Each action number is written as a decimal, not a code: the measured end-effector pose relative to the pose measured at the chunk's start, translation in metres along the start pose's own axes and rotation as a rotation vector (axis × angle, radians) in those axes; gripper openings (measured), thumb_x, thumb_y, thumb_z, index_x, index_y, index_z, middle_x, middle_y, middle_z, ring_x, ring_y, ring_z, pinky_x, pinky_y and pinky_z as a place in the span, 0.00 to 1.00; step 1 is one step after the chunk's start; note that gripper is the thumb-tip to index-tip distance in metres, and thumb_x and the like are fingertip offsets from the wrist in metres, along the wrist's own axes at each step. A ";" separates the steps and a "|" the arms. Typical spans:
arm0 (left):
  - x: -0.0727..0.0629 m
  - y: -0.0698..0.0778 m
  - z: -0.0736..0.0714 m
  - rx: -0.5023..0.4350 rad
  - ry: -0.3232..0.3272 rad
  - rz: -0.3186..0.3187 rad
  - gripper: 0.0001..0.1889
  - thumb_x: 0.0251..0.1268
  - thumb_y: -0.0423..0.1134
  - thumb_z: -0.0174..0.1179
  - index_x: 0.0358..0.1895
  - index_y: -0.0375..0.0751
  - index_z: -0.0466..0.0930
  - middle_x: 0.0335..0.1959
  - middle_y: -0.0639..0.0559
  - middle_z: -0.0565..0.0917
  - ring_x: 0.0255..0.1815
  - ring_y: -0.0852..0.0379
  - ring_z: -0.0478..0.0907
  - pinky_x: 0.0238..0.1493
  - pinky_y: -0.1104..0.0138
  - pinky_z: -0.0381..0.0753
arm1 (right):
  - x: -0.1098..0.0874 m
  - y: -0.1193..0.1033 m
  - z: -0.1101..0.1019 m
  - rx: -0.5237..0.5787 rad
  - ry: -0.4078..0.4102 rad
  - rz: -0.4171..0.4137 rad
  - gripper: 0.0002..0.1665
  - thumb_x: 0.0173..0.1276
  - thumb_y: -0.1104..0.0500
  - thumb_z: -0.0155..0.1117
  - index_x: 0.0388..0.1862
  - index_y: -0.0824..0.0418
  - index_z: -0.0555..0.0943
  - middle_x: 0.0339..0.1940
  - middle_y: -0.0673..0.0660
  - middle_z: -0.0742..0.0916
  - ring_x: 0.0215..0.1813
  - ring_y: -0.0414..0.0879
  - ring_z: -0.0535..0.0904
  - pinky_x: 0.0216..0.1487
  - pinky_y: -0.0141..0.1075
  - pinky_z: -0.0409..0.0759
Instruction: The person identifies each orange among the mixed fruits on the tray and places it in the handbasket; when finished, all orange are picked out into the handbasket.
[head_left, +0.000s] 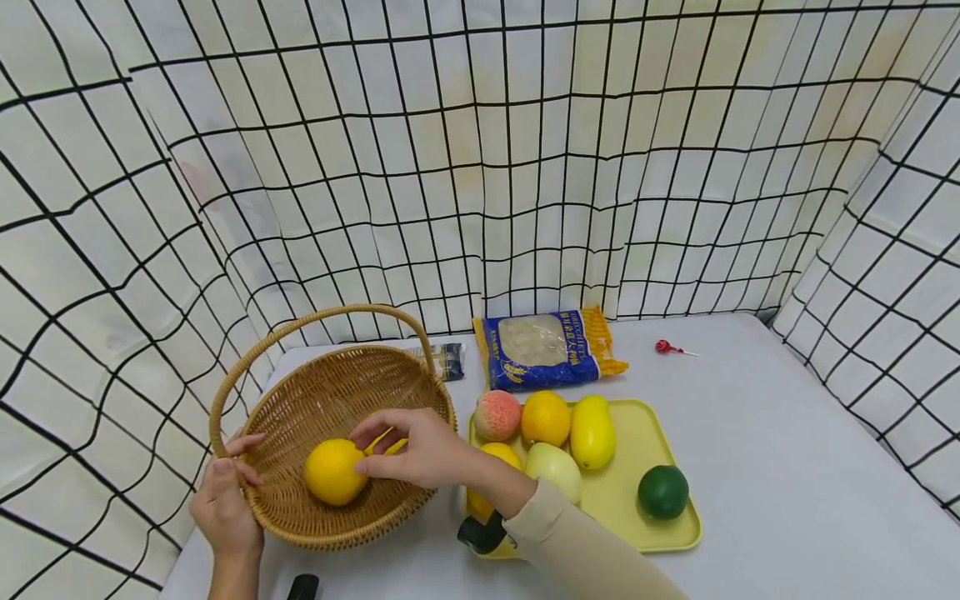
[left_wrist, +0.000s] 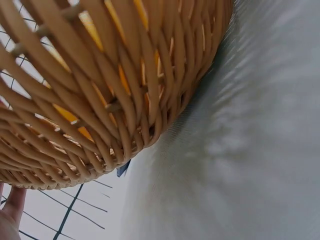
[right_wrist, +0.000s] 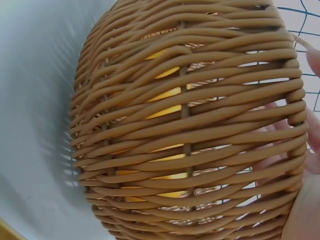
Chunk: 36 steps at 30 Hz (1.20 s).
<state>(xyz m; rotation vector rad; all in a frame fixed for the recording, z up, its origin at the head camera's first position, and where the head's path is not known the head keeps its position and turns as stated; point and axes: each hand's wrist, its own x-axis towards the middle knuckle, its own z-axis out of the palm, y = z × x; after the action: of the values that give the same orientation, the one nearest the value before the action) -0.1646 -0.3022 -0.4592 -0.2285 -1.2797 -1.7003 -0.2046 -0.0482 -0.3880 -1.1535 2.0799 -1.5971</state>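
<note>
A woven wicker basket (head_left: 300, 404) with a tall hoop handle stands at the left in the head view, tipped toward me. My left hand (head_left: 228, 504) grips its left rim by the foot of the handle. Inside lies an orange (head_left: 334, 472). Over the basket's mouth reaches my right hand (head_left: 420, 450), fingers loosely bent and thumb tip right at the orange's edge. Beneath these fingers a second yellow fruit (head_left: 390, 442) shows partly, the rest hidden. Yellow also shows through the basket weave (right_wrist: 185, 120) in the right wrist view.
Right of the basket, a yellow tray (head_left: 622, 533) carries a peach (head_left: 498, 416), an orange (head_left: 546, 419), a long yellow fruit (head_left: 592, 433), a pale green fruit (head_left: 553, 471) and a dark green fruit (head_left: 663, 492). Behind are a pasta bag (head_left: 536, 348), a dark packet (head_left: 452, 362) and a lollipop (head_left: 663, 347).
</note>
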 end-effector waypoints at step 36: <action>0.003 -0.001 -0.006 0.030 0.020 0.005 0.30 0.76 0.35 0.46 0.10 0.22 0.63 0.35 0.40 0.87 0.55 0.42 0.76 0.70 0.63 0.62 | -0.071 0.000 -0.034 -0.066 0.099 -0.201 0.23 0.67 0.58 0.66 0.60 0.56 0.76 0.57 0.50 0.82 0.60 0.45 0.77 0.62 0.40 0.75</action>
<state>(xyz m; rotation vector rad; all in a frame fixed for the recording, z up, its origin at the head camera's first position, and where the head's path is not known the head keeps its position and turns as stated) -0.1651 -0.3088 -0.4606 -0.1964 -1.2875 -1.6744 -0.1800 0.0266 -0.3930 -1.3715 2.1516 -1.7172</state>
